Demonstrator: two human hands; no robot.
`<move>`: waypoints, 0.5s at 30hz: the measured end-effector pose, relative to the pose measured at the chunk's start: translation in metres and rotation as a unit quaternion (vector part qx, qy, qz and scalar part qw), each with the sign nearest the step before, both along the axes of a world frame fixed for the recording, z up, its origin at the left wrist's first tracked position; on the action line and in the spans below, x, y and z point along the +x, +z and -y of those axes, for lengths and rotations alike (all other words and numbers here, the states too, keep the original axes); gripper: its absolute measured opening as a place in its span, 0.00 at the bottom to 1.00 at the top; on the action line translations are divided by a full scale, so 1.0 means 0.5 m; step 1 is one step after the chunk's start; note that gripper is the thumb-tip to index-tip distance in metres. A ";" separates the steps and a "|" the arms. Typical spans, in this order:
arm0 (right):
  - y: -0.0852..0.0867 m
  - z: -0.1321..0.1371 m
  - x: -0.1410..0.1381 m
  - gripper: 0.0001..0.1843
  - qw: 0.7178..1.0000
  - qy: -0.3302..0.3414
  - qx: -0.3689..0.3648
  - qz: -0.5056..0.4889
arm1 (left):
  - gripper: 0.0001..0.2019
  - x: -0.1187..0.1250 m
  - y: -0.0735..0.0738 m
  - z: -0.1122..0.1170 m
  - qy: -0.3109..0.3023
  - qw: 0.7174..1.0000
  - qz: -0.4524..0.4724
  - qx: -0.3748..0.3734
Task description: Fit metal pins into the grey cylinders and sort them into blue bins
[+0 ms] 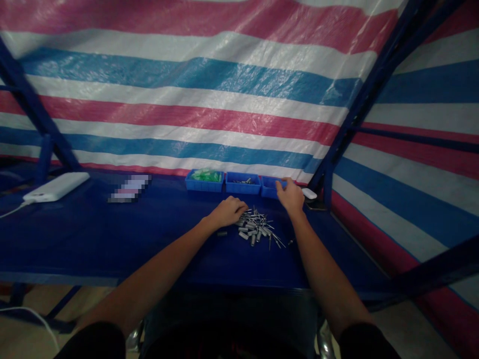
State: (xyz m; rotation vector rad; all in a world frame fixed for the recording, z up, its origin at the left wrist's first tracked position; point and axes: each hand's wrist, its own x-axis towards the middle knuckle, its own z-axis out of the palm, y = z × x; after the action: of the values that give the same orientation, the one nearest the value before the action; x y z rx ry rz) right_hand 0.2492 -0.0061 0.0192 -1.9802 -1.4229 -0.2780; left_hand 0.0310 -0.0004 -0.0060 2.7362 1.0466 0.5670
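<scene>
A pile of small grey cylinders with thin metal pins lies on the dark blue table. My left hand rests at the pile's left edge with its fingers curled down; what they hold is hidden. My right hand reaches to the right-hand blue bin, fingers bent over its rim, and I cannot see anything in them. Beside that bin stand a middle blue bin with a few metal parts and a left blue bin with green pieces.
A white power bank with a cable lies at the table's far left. A small flat card lies behind the work area. A white object sits by the blue frame post. A striped tarp hangs behind.
</scene>
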 end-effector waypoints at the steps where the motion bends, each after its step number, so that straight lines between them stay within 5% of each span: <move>1: -0.001 -0.002 0.014 0.23 1.000 -0.019 -0.023 -0.007 | 0.14 0.001 -0.002 0.001 0.001 1.000 -0.021 0.005; 4: -0.008 0.001 0.023 0.24 0.999 0.008 -0.047 -0.020 | 0.15 0.000 -0.006 -0.005 0.043 0.997 -0.055 0.016; 10: -0.028 0.007 -0.047 0.17 0.972 0.220 -0.082 -0.011 | 0.13 -0.027 -0.008 -0.041 0.114 0.990 -0.077 0.016; 15: -0.042 0.009 -0.084 0.16 0.952 0.278 -0.129 0.009 | 0.12 -0.049 -0.004 -0.054 0.230 0.972 -0.044 0.031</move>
State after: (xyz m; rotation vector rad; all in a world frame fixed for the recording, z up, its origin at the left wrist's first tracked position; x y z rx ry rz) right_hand 0.2074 -0.0104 -0.0017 -1.6727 -2.0381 0.1530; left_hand 0.0062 0.0268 -0.0079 2.5883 1.7333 0.5475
